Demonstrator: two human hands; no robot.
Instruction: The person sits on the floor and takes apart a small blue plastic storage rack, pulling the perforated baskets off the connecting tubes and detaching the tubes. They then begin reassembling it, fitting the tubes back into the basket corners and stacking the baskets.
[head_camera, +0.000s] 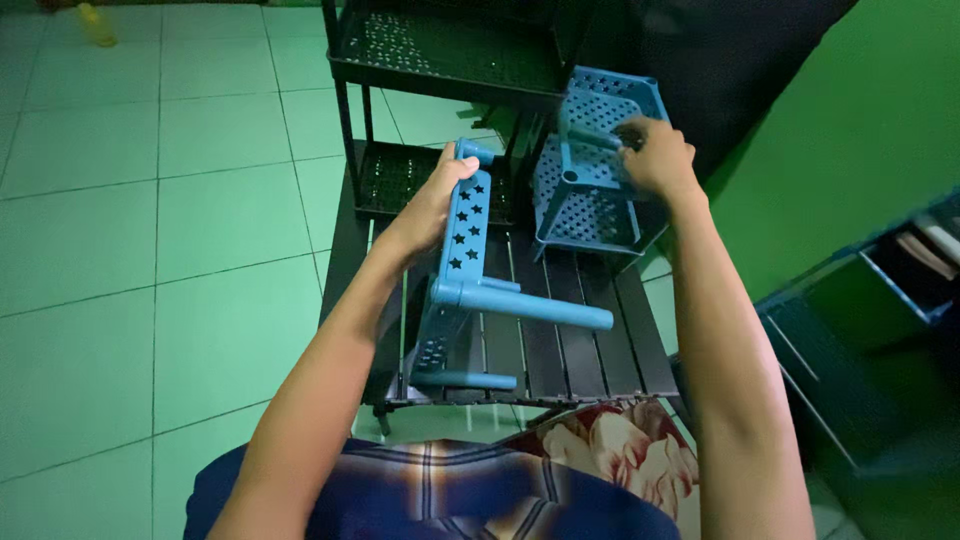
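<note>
A low black slatted desk (580, 340) carries the work, with a black perforated two-tier metal rack (440, 60) behind it. One partly built blue perforated plastic shelf unit (590, 180) is seen lying tipped on the desk — two trays already joined by posts. One loose blue plastic tray with star cut-outs and tube legs (470, 290) is not yet fitted. The left hand (435, 200) is clamped on the loose tray's upper edge; the right hand (655, 155) is closed on the unit — one each.

Room around the low table

Black slatted table (570, 350) at centre; black perforated rack (440, 50) at top; pale tiled floor (150, 230) left; green wall (850, 130) upper right; dark shelf unit (870, 330) right; floral cloth (620, 450) at bottom.
</note>
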